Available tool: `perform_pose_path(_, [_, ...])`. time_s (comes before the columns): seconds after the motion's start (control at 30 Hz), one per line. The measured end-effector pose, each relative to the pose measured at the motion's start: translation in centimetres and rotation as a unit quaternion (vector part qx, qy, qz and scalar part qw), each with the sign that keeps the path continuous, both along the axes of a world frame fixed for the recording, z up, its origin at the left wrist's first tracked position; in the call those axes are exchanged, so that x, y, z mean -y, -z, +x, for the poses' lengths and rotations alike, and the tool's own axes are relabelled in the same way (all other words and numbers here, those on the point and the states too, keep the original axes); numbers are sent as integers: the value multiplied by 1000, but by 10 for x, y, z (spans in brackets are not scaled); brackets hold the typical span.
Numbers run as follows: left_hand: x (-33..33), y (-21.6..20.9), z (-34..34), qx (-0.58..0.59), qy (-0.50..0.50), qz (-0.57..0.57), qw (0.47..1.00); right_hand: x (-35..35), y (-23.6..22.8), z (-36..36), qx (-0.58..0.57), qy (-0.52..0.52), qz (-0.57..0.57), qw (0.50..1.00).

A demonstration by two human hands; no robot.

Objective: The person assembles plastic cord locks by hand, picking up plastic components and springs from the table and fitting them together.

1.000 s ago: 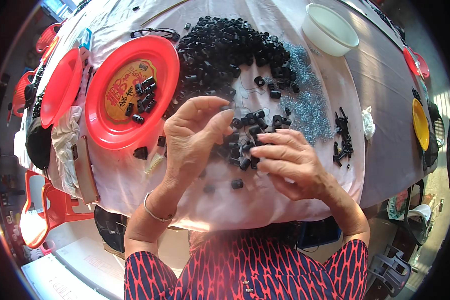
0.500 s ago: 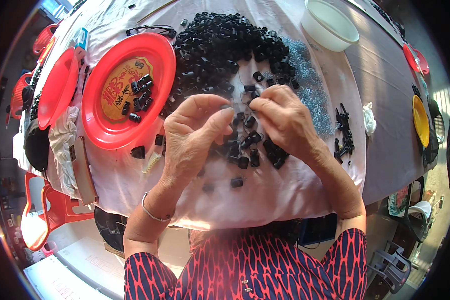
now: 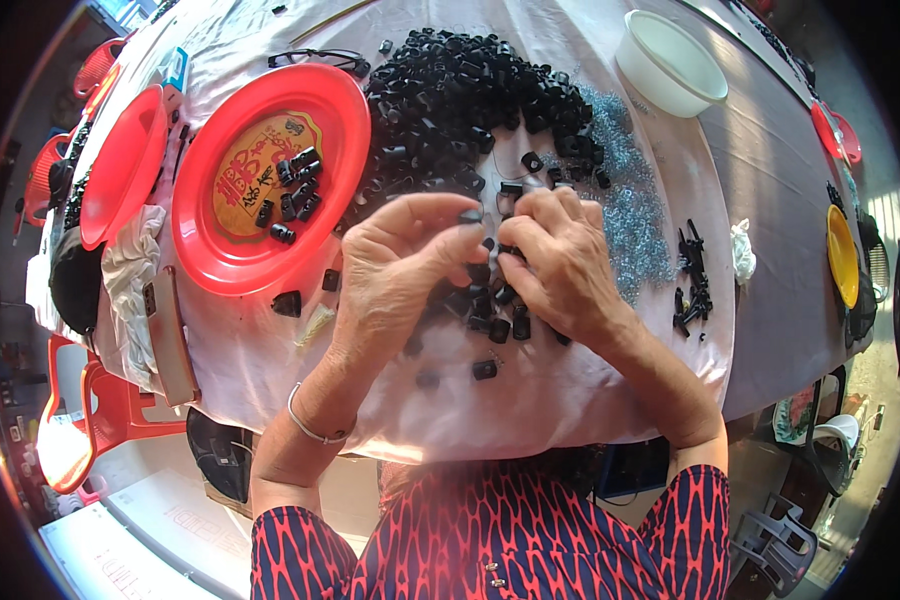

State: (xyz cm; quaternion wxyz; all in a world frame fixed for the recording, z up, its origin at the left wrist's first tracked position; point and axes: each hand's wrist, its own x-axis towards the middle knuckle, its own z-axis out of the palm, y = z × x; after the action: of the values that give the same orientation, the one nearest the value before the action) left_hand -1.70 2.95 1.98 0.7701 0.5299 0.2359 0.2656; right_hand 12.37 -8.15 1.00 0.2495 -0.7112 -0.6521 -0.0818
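Observation:
My left hand (image 3: 390, 255) pinches a small dark plastic piece (image 3: 469, 216) between thumb and forefinger. Just beside it, my right hand (image 3: 565, 260) is closed, its fingertips on a small black plastic piece (image 3: 511, 251) that they partly cover. Beyond both hands spreads a large heap of black plastic pieces (image 3: 470, 85), with a pile of small silvery springs (image 3: 630, 200) along its right side. Several loose black cylinders (image 3: 485, 369) lie on the cloth beneath and in front of my hands. A few black assembled-looking cylinders (image 3: 300, 185) rest in a red plate (image 3: 205, 265) at the left.
Thin black parts (image 3: 692, 280) lie to the right, near a crumpled white wad (image 3: 742, 250). A translucent white tub (image 3: 670, 65) stands at the far right. Eyeglasses (image 3: 320, 60) sit behind the plate. A second red plate (image 3: 125, 170) and a long case (image 3: 170, 335) are further left.
My hands have drawn slightly closer together. The right fingers have curled in more and shifted slightly down. The left hand keeps its pinch. The whole view has shifted a little.

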Motion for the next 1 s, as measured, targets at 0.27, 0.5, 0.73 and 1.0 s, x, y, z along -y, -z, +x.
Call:
perform_pose_path(0.27, [10, -1, 1, -56, 65, 47, 995, 39, -20, 20, -288, -6, 6, 958])
perform_pose_path(0.5, [11, 0, 2, -42, 38, 57, 997, 80, -15, 29, -303, -24, -81, 949])
perform_pose_path(0.73, [19, 0, 1, -32, 101, 45, 993, 89, 2, 21, -156, 1, 8, 988])
perform_pose_path(1.0, [32, 12, 2, -42, 202, 138, 969, 61, 10, 30, -2, 75, -23, 997])
